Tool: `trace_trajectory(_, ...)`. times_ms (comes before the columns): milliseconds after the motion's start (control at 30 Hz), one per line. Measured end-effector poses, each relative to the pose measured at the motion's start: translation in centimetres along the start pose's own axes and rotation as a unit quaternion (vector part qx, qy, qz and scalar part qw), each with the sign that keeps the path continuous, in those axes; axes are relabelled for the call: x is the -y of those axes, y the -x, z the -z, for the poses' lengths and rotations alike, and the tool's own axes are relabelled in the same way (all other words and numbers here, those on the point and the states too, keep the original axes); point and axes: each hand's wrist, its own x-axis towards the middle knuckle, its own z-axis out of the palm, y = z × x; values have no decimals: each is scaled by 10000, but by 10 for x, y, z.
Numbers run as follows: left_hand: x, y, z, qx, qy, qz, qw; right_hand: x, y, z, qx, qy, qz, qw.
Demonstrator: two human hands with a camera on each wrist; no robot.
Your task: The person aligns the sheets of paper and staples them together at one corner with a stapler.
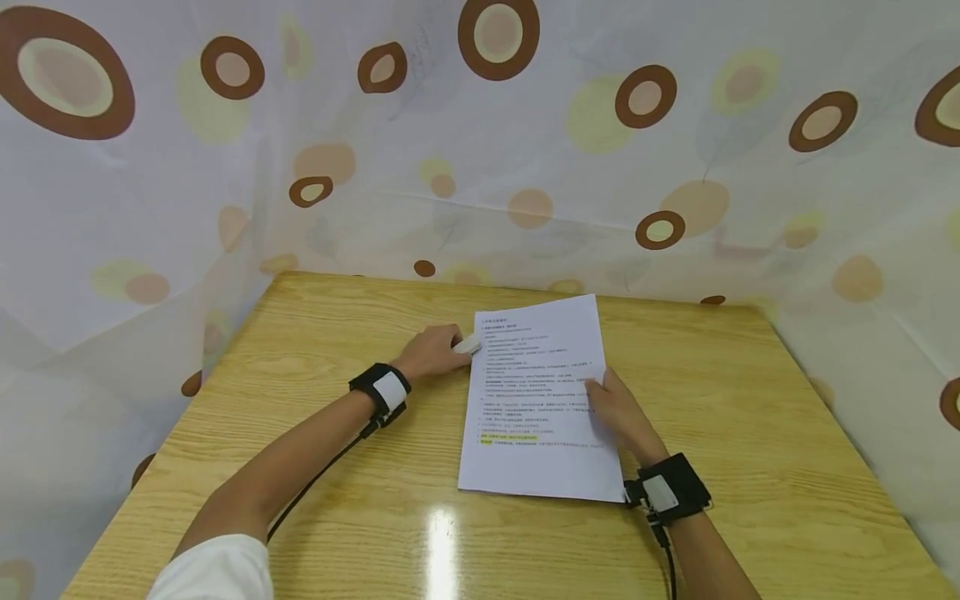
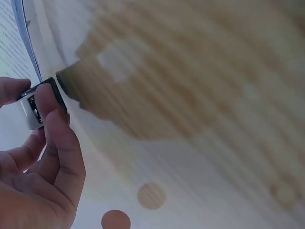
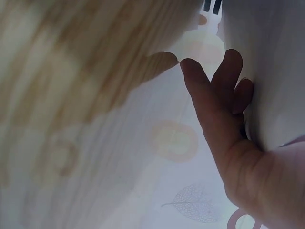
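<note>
Printed paper sheets (image 1: 536, 400) with two yellow-highlighted lines are held up over the table, tilted toward the head camera. At their upper left edge, my left hand (image 1: 433, 354) grips a small white and dark stapler (image 1: 468, 344). The left wrist view shows the stapler (image 2: 43, 102) between thumb and curled fingers, its end right at the paper's edge. My right hand (image 1: 618, 410) pinches the right edge of the paper, with the thumb on the printed face and the other fingers behind it. The right wrist view shows these fingers (image 3: 209, 105) against the paper's back (image 3: 271, 71).
The wooden table (image 1: 337, 500) spreads beneath both arms. A patterned sheet (image 1: 480, 167) with brown rings hangs behind the table and along its sides. Black wrist bands (image 1: 380, 392) with cables are strapped on both wrists.
</note>
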Motion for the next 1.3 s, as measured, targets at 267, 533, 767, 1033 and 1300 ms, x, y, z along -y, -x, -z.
trace_trajectory(267, -4, -4, -6, 63, -68, -61, 9999, 0, 0, 1, 91, -101, -53, 9999)
trace_trajectory(533, -6, -11, -5, -27, -32, -12, 10000, -3, -1, 2, 161, -243, 118, 9995)
trace_trajectory(767, -7, -18, -5, -225, -101, 29, 9997, -2, 0, 2, 278, -371, 293, 9985)
trace_trajectory(1033, -7, -28, -8, -386, -135, 283, 9988, -2, -1, 2, 284, -318, 211, 9989)
trace_trajectory(1300, -9, -36, -8, -527, -49, 543, 9971, -6, -4, 2, 281, -251, 211, 9991)
